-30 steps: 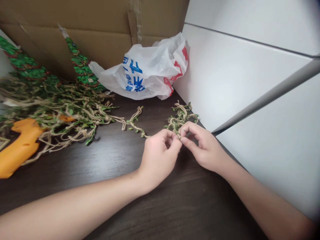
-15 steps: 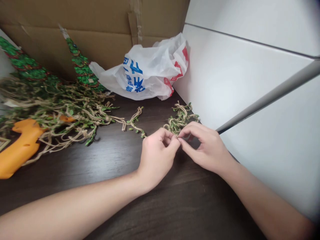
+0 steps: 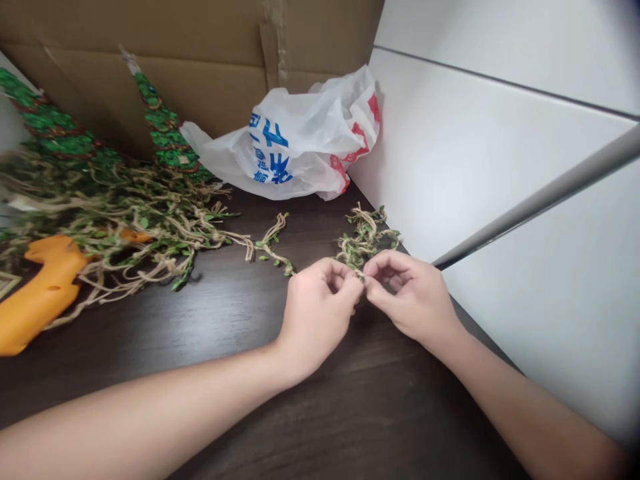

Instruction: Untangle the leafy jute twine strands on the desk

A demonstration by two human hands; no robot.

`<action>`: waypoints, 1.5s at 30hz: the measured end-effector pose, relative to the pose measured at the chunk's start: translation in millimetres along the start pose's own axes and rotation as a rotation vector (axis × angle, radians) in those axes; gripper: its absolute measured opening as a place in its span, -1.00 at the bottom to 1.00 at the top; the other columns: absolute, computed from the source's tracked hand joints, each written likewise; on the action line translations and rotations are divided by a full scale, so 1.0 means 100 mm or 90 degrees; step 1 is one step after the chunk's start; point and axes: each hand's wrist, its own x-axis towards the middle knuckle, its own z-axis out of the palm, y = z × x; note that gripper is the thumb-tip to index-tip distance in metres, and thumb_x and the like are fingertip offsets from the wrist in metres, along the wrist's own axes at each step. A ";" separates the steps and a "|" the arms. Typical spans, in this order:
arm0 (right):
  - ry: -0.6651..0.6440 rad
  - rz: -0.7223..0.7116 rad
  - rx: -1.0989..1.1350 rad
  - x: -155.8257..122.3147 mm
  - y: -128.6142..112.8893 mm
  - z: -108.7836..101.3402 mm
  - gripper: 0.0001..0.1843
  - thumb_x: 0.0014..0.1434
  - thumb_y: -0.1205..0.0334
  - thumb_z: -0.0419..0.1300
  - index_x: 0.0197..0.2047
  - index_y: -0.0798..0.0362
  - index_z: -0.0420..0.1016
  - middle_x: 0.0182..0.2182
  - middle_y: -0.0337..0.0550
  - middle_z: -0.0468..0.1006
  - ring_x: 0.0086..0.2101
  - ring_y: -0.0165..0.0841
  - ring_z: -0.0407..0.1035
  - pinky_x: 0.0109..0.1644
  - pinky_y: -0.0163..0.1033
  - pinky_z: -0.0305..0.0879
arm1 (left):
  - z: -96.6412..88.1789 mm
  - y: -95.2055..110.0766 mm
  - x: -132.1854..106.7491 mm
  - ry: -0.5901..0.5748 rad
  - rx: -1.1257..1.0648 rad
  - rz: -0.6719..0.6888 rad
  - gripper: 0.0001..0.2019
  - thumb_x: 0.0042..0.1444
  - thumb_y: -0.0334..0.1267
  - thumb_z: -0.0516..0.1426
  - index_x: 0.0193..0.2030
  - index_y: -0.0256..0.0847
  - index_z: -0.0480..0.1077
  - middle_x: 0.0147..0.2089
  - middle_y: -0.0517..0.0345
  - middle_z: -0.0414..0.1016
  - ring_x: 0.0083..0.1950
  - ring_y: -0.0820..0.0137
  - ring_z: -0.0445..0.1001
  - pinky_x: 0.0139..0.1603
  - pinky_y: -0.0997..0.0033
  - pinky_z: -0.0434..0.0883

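Note:
A leafy twine garland [image 3: 369, 233], tan cord with small green leaves, lies bunched on the dark table just beyond my hands. My left hand [image 3: 320, 310] pinches a bit of it between thumb and forefinger. Close against it, my right hand [image 3: 413, 293] is also closed in a pinch on the cord at its near end. Most of the pinched part is hidden by the fingertips. Left of my left hand, a short leafy strand [image 3: 275, 253] runs toward it, its end out of sight behind the hand.
A heap of leafy twine [image 3: 145, 220] fills the left, with an orange tool handle [image 3: 45, 293] before it. Behind stand two green tinsel trees [image 3: 167, 130] and a cardboard box [image 3: 210, 87]. A white plastic bag [image 3: 310, 140] sits by the white panel [image 3: 450, 153] at right.
My right hand has shifted slightly right and down, opening a small gap between the fingertips where a bit of cord shows. The bunched garland has moved only slightly.

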 end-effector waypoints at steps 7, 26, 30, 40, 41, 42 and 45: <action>-0.024 -0.153 -0.116 0.00 -0.04 -0.09 -0.91 0.27 0.36 0.26 -0.17 -0.01 0.53 -0.32 -0.18 0.62 -0.38 -0.35 0.49 -0.25 -0.20 0.48 | -0.01 0.00 -0.03 0.000 0.040 0.035 -0.87 0.23 -0.24 0.19 -0.33 -0.17 0.52 -0.44 0.25 0.55 -0.42 0.43 0.49 -0.32 0.41 0.40; 0.039 -0.110 -0.115 -0.05 -0.09 -0.01 -0.88 0.27 0.37 0.24 -0.30 -0.03 0.52 -0.41 -0.22 0.62 -0.43 -0.34 0.49 -0.32 -0.20 0.47 | 0.00 0.00 0.02 0.010 -0.031 -0.014 -0.92 0.13 -0.28 0.20 -0.37 -0.18 0.49 -0.43 0.23 0.54 -0.46 0.44 0.48 -0.41 0.44 0.41; 0.002 -0.143 -0.115 -0.02 -0.08 -0.05 -0.92 0.28 0.36 0.25 -0.19 -0.03 0.53 -0.30 -0.15 0.64 -0.34 -0.29 0.52 -0.28 -0.18 0.52 | 0.00 0.00 0.01 0.005 0.004 0.010 -0.88 0.18 -0.24 0.20 -0.35 -0.18 0.51 -0.43 0.22 0.54 -0.43 0.43 0.49 -0.37 0.43 0.43; -0.032 -0.023 -0.028 -0.07 -0.04 -0.05 -0.92 0.41 0.28 0.17 -0.18 -0.01 0.46 -0.26 -0.17 0.54 -0.38 -0.34 0.50 -0.30 -0.17 0.49 | 0.01 -0.03 0.01 0.007 -0.027 -0.006 -0.91 0.19 -0.26 0.19 -0.34 -0.16 0.47 -0.41 0.26 0.53 -0.42 0.43 0.47 -0.39 0.41 0.39; -0.036 0.012 0.017 -0.07 -0.04 -0.04 -0.93 0.41 0.26 0.17 -0.17 -0.01 0.45 -0.25 -0.18 0.54 -0.42 -0.36 0.50 -0.33 -0.19 0.50 | 0.01 -0.03 0.02 0.007 -0.031 -0.008 -0.91 0.20 -0.26 0.19 -0.33 -0.16 0.47 -0.41 0.26 0.53 -0.43 0.43 0.47 -0.39 0.41 0.39; -0.041 0.037 0.046 -0.07 -0.03 -0.03 -0.93 0.41 0.24 0.18 -0.17 -0.01 0.45 -0.26 -0.19 0.54 -0.44 -0.38 0.50 -0.36 -0.21 0.50 | 0.01 -0.03 0.02 0.009 -0.032 -0.009 -0.91 0.20 -0.25 0.18 -0.32 -0.15 0.47 -0.41 0.26 0.53 -0.43 0.43 0.47 -0.39 0.41 0.39; -0.061 0.032 0.008 -0.04 -0.03 -0.04 -0.96 0.35 0.28 0.22 -0.20 -0.01 0.48 -0.28 -0.21 0.57 -0.37 -0.36 0.51 -0.34 -0.25 0.48 | 0.00 -0.03 0.02 0.012 -0.012 -0.001 -0.90 0.22 -0.24 0.19 -0.31 -0.15 0.47 -0.40 0.27 0.52 -0.40 0.43 0.47 -0.36 0.41 0.39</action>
